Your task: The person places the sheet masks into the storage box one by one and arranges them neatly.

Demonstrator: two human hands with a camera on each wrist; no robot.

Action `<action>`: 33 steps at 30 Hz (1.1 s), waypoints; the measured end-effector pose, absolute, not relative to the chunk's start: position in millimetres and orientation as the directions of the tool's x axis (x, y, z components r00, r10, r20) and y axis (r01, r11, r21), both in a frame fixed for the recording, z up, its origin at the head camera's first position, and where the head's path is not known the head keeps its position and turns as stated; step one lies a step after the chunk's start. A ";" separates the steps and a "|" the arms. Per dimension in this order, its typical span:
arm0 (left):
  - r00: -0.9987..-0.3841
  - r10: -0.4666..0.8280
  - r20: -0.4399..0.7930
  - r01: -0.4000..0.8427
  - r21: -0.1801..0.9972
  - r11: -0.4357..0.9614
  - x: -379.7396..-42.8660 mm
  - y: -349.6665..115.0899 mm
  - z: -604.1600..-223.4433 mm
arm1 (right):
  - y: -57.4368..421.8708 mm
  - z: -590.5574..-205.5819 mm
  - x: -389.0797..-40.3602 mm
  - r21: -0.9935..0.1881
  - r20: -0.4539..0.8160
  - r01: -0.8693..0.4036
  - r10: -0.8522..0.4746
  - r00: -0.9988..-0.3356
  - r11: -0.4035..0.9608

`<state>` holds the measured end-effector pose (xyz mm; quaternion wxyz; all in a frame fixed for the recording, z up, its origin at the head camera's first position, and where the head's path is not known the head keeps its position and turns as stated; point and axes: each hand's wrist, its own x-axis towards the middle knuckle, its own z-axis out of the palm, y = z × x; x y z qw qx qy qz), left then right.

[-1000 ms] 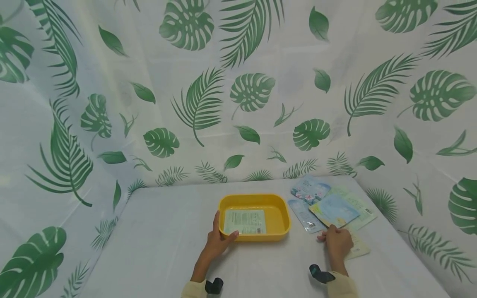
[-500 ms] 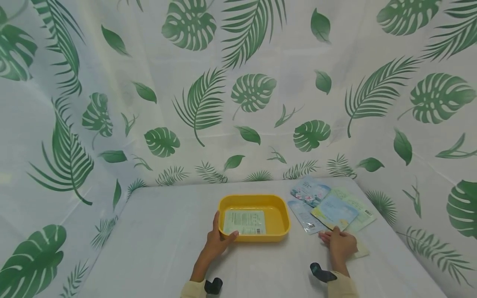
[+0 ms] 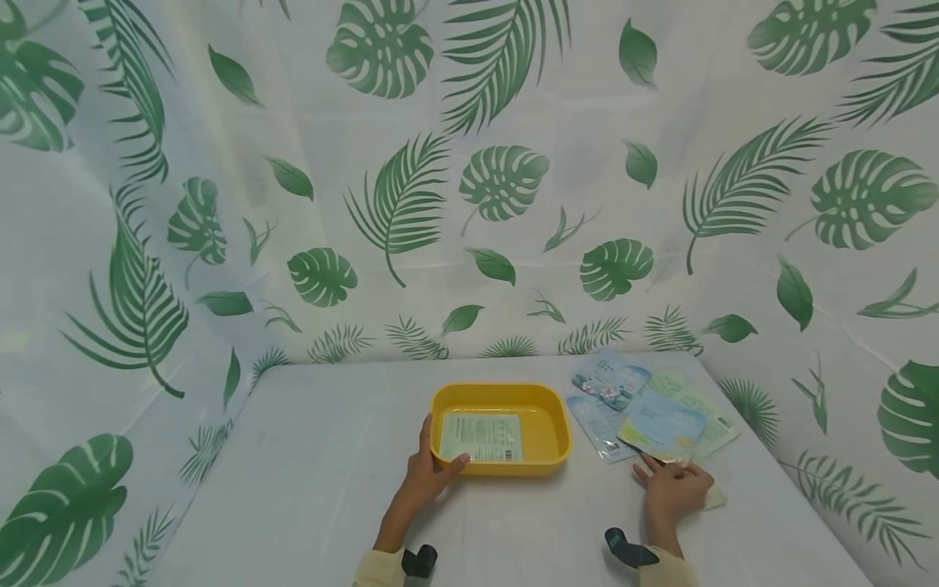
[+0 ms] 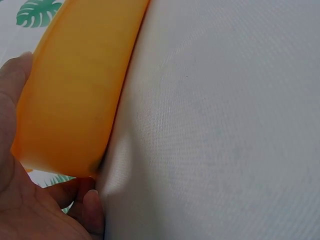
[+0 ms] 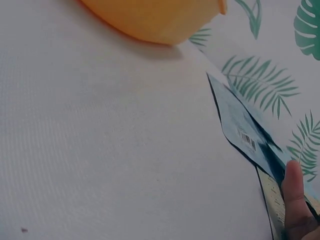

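Observation:
My left hand [image 3: 425, 477] grips the front left corner of a yellow plastic tray [image 3: 513, 470], thumb over the front rim. In the left wrist view the tray's side wall [image 4: 75, 90] lies between thumb and curled fingers. Inside the tray lies a pale green sachet [image 3: 480, 436] with printed text. To the tray's right, my right hand [image 3: 675, 489] pinches the near edge of a light blue and yellow sachet [image 3: 663, 424], slightly raised. The right wrist view shows the thumb [image 5: 294, 187] near a blue barcoded sachet [image 5: 245, 135]; the other fingers are mostly hidden.
Around the pinched sachet lie a flowered blue sachet [image 3: 610, 379], a silvery blue one [image 3: 597, 428] and a green one [image 3: 719, 432]. A pale yellow sachet [image 3: 715, 497] is partly under the right hand. A leaf-printed curtain [image 3: 469, 244] stands behind the white table [image 3: 315, 473].
The right hand has shifted slightly right and nearer, drawing the light blue and yellow sachet along and turning it. The left hand and tray have stayed in place.

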<state>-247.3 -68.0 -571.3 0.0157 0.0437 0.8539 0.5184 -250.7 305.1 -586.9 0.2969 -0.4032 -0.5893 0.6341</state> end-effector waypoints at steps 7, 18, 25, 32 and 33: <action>-0.996 0.092 0.015 0.055 0.891 0.451 -248.8 -67.2 -575.6 | 307.3 -576.8 -248.1 -0.967 -0.256 0.124 0.829 -0.498 -0.224; -0.995 0.095 0.018 0.059 0.892 0.448 -249.9 -66.9 -574.0 | 316.0 -574.8 -250.3 -0.946 -0.321 0.133 0.807 -0.495 -0.294; -0.995 0.102 0.023 0.068 0.881 0.469 -250.8 -68.5 -570.5 | 311.9 -576.3 -246.9 -0.961 -0.278 0.138 0.827 -0.488 -0.241; -0.994 0.100 0.031 0.075 0.878 0.472 -251.6 -70.1 -570.7 | 308.8 -571.5 -243.5 -0.959 -0.285 0.152 0.821 -0.495 -0.241; -0.994 0.102 0.034 0.078 0.879 0.470 -251.5 -70.3 -571.0 | 308.8 -571.6 -243.3 -0.958 -0.288 0.159 0.820 -0.494 -0.240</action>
